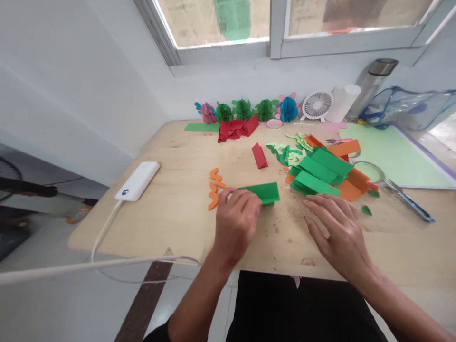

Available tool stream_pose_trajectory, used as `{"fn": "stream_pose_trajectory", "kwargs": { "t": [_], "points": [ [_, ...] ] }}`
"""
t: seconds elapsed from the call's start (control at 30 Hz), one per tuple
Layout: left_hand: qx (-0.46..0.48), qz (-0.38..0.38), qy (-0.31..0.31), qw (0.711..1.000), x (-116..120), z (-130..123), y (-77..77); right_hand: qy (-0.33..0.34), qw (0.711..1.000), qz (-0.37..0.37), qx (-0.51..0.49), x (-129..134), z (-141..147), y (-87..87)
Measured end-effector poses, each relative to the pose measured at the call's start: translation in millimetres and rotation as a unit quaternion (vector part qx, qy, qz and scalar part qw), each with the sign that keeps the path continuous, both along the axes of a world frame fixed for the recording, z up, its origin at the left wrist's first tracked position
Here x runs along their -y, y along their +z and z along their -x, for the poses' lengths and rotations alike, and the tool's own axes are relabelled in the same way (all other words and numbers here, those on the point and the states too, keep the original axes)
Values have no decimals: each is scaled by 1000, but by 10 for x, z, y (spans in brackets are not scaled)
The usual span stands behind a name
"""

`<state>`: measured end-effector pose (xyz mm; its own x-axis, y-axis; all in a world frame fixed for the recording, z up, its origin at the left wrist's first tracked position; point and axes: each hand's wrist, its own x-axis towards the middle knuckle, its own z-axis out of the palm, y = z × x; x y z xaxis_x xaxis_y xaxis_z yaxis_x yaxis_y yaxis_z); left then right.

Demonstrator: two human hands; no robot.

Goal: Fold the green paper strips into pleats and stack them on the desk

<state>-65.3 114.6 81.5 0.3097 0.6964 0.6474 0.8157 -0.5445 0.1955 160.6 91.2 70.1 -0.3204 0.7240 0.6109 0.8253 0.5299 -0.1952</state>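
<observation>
My left hand (238, 216) is closed with its fingers curled on the left end of a folded green paper strip (269, 192), just above the table. My right hand (337, 227) hovers palm down with its fingers stretched out, holding nothing. Right beyond its fingertips lies a pile of folded green papers (322, 166), with folded orange papers (354, 183) under and beside it. Orange wavy paper cutouts (213, 190) lie left of my left hand. Light and dark green paper cutouts (290, 154) touch the pile's left side.
A single folded red paper (260, 156) lies mid-table, with more red papers (238, 128) behind. Several paper honeycomb figures (243, 109) line the wall near a small fan (318, 105). Scissors, tape rolls and a utility knife (409, 202) lie right; a cabled power bank (138, 181) left.
</observation>
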Motion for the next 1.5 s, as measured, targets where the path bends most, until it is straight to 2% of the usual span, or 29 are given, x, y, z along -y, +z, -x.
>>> {"fn": "stream_pose_trajectory", "kwargs": {
  "t": [0.13,0.3,0.4,0.47,0.6,0.67,0.8,0.93,1.1,1.37,1.5],
  "points": [
    [0,0,-65,998,398,-327,-185,38,999,-6,-4,239,-36,-35],
    [5,96,-100,990,662,-611,-425,71,993,88,25,497,-156,-206],
    [25,151,-97,984,681,-600,-458,47,991,121,11,530,-190,-274],
    [37,164,-72,983,678,-560,-453,25,990,136,3,510,-184,-302],
    [56,123,23,991,765,-530,-467,-12,990,140,3,451,-144,-350],
    [42,100,17,994,859,-554,-513,-22,991,132,16,435,-126,-372],
    [-41,128,-60,989,1011,-604,-663,-30,992,118,46,427,-109,-402],
    [-100,151,-68,981,1029,-589,-759,-37,991,107,68,422,-106,-424],
    [-121,154,-52,979,1046,-559,-776,-39,990,105,82,416,-109,-439],
    [-111,169,32,979,1157,-493,-848,-36,991,102,83,409,-107,-433],
    [-108,164,35,980,1161,-484,-866,-47,989,106,86,426,-122,-431]
  ]
}}
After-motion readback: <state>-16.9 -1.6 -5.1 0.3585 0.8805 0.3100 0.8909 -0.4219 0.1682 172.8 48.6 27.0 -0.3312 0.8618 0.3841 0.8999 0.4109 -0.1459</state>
